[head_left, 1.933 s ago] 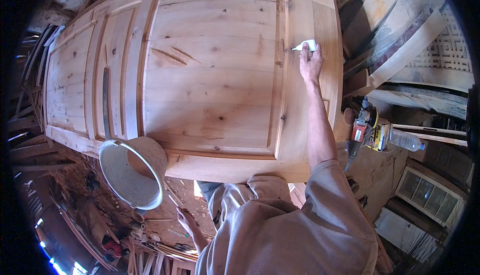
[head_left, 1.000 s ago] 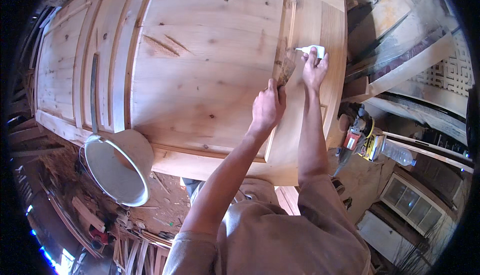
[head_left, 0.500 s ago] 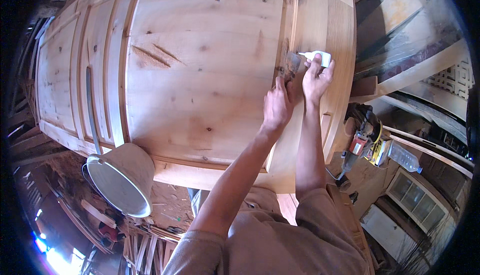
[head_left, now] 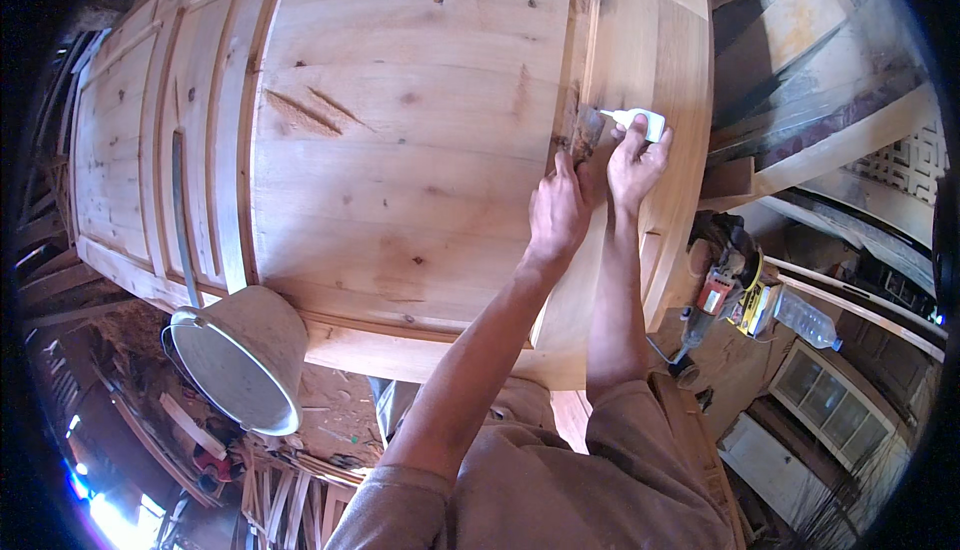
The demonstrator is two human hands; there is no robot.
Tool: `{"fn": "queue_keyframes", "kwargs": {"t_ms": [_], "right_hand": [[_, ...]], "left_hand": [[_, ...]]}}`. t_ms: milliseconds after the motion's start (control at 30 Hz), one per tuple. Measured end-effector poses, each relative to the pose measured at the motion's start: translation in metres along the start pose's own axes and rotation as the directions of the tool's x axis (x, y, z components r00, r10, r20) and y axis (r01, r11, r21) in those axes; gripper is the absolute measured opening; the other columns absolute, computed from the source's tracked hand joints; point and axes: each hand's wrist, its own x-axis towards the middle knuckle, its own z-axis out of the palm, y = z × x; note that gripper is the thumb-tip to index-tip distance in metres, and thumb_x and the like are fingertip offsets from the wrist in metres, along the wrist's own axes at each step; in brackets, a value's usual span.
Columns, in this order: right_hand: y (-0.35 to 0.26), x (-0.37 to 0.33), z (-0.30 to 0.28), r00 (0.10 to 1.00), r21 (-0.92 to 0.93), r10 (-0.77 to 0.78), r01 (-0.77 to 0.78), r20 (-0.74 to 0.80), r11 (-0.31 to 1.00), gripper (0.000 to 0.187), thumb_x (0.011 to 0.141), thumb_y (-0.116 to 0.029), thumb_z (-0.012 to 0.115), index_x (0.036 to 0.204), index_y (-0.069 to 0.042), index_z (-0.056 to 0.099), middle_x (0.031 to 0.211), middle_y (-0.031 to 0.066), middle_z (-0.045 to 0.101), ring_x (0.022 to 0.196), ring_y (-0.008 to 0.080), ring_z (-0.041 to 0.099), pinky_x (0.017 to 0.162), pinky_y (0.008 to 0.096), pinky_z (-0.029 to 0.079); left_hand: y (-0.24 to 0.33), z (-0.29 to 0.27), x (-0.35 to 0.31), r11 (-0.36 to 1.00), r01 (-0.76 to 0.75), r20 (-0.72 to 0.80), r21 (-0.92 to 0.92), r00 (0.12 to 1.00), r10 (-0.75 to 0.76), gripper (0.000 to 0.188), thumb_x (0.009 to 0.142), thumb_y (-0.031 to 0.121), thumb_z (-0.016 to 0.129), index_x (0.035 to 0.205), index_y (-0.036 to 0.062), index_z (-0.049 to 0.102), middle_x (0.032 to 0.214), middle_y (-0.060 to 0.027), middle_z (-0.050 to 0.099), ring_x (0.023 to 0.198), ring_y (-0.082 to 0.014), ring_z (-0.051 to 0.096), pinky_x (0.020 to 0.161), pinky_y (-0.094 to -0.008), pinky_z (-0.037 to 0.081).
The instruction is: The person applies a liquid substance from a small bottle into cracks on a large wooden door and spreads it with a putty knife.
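Observation:
A large pale wooden panel door [head_left: 420, 150] lies flat in front of me, with knots and two dark slits showing in its big panel. Near the door's right-hand moulding, my left hand [head_left: 560, 212] is closed round a worn putty knife [head_left: 588, 130], its blade pointing away from me. My right hand [head_left: 635, 170] pinches a small white glue bottle [head_left: 641, 124] on its side. The bottle's thin nozzle points left, close to the blade; whether they touch, I cannot tell.
A grey bucket [head_left: 250, 355] hangs or stands tilted at the door's near left edge, beside a dark strip [head_left: 182, 215]. Off the right edge are a power grinder [head_left: 715, 295], a clear plastic bottle [head_left: 806, 320] and a small window frame [head_left: 832, 400]. Scrap wood [head_left: 290, 505] lies lower left.
The glue bottle has tilted and shifted slightly right and down with my right hand. My left hand and the putty knife have barely moved.

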Motion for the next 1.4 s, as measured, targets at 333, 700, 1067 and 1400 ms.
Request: {"fn": "queue_keyframes", "kwargs": {"t_ms": [333,700,1067,1400], "right_hand": [[0.007,-0.004,0.001,0.996,0.071,-0.044,0.05,-0.078,0.996,0.027,0.097,-0.023,0.054,0.096,0.003,0.048,0.075,0.0129,0.064,0.065,0.0176,0.064,0.059,0.0286,0.052],[0.005,0.001,0.002,0.989,0.25,0.078,-0.046,-0.122,0.967,0.023,0.098,-0.022,0.052,0.099,0.001,0.046,0.077,0.012,0.062,0.062,0.0154,0.06,0.057,0.0267,0.05],[0.001,0.001,0.002,0.999,0.079,0.011,-0.007,-0.05,0.997,0.025,0.096,-0.022,0.055,0.093,0.002,0.049,0.075,0.0115,0.063,0.06,0.0149,0.061,0.057,0.0263,0.05],[0.002,-0.005,-0.002,0.99,0.244,0.081,-0.05,-0.119,0.969,0.027,0.097,-0.026,0.054,0.095,0.001,0.049,0.077,0.011,0.062,0.067,0.0173,0.061,0.063,0.0289,0.052]], "left_hand": [[0.002,0.001,0.002,0.999,0.031,0.046,0.045,0.998,-0.033,0.026,0.097,0.023,0.044,0.103,-0.0019,0.043,0.073,-0.0303,0.061,0.067,-0.0493,0.06,0.061,-0.0584,0.048],[-0.002,-0.006,-0.003,0.998,0.008,0.11,0.058,0.994,-0.014,0.025,0.095,0.018,0.047,0.107,-0.0033,0.042,0.073,-0.0285,0.062,0.067,-0.0469,0.062,0.06,-0.0556,0.051],[-0.003,-0.001,-0.004,0.997,-0.036,0.022,0.068,0.999,0.035,0.022,0.096,0.023,0.045,0.097,0.0013,0.043,0.068,-0.0251,0.063,0.064,-0.0435,0.064,0.056,-0.0528,0.053],[0.011,-0.001,-0.005,0.999,-0.019,-0.003,0.029,1.0,0.02,0.022,0.097,0.025,0.043,0.096,0.0027,0.042,0.066,-0.0262,0.062,0.061,-0.0442,0.063,0.054,-0.0534,0.051]]}}
